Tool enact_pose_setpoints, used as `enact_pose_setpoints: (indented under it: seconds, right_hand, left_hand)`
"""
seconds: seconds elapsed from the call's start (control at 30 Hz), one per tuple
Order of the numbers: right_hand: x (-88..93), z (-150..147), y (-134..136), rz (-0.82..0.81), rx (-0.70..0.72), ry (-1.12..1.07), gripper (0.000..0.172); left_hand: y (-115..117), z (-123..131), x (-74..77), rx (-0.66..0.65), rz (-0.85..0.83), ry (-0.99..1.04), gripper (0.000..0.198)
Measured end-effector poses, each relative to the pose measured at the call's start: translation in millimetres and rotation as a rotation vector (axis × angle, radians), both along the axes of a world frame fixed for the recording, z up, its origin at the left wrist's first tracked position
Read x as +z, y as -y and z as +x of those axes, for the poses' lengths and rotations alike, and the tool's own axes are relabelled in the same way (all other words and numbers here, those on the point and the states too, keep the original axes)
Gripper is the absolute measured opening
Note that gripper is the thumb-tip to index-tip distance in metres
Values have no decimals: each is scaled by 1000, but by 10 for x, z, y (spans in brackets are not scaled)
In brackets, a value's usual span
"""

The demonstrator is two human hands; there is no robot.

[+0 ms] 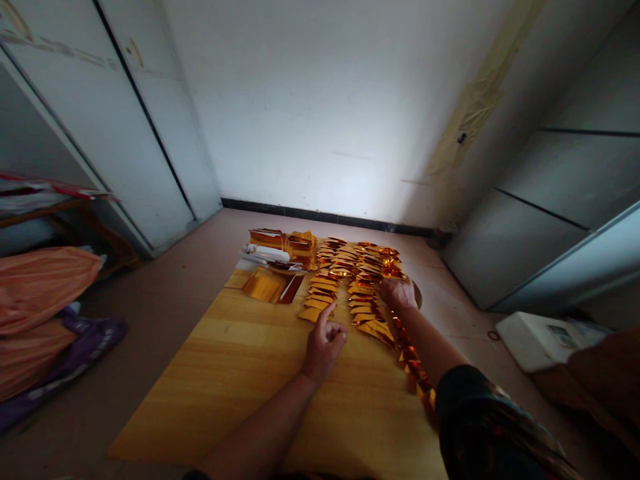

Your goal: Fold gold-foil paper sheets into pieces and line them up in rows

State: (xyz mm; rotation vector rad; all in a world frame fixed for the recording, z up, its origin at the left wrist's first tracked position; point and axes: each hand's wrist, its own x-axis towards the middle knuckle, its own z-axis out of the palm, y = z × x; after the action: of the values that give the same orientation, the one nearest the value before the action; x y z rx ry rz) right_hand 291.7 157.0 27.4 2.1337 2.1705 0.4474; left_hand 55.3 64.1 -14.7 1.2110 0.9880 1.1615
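Observation:
My left hand (324, 339) hovers over the near end of the left row of folded gold foil papers (320, 287). Its index finger is stretched out toward the nearest piece while the other fingers curl loosely, and it holds nothing that I can see. At the right edge of the board, my right hand (399, 293) is closed beside the right row of folded foil pieces (364, 293). Its fingertips are hidden, so what they grip cannot be made out. More shiny foil pieces (414, 363) trail along the board's right edge under my right forearm.
Flat gold foil sheets (267, 283) and a stacked foil bundle (303, 248) lie at the board's far left, near a white roll (267, 253). The wooden board (240, 380) stands before a white wall. A white box (537, 337) sits right; orange cloth (43, 287) lies left.

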Motion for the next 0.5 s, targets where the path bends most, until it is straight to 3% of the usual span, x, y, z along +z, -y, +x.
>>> enact_pose_setpoints:
  seconds: [0.5]
  right_hand:
    - [73, -67, 43, -6, 25, -5, 27]
  left_hand:
    - [-12, 6, 13, 1, 7, 2, 73]
